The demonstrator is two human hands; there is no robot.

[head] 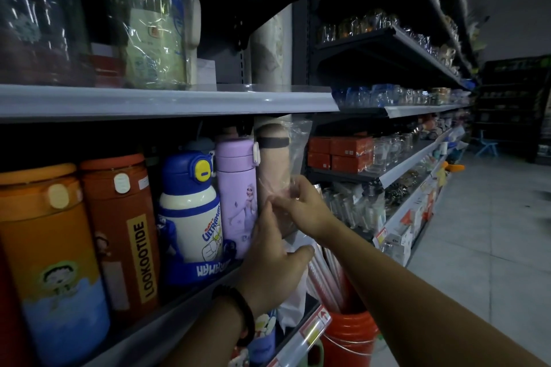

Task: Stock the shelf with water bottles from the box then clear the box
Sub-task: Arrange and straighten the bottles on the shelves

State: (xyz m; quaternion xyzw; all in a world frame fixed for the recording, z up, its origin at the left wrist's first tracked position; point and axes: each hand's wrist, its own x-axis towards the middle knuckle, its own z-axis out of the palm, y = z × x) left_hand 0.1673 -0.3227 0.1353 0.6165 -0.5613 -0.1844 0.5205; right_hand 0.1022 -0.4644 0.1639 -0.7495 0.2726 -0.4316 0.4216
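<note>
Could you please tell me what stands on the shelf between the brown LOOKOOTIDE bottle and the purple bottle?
In the head view, the blue-and-white Ultraman bottle stands between the LOOKOOTIDE bottle and the purple bottle.

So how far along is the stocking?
Done: a row from the orange bottle to the purple bottle stands on the shelf. In hand: left hand and right hand hold the bagged beige bottle at its end. Left: the box is out of view, so remaining stock is unknown.

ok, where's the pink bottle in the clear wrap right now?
Head view, centre: the pink bottle is at the right end of the shelf row, beside the purple bottle, left hand and right hand holding its lower half.
</note>
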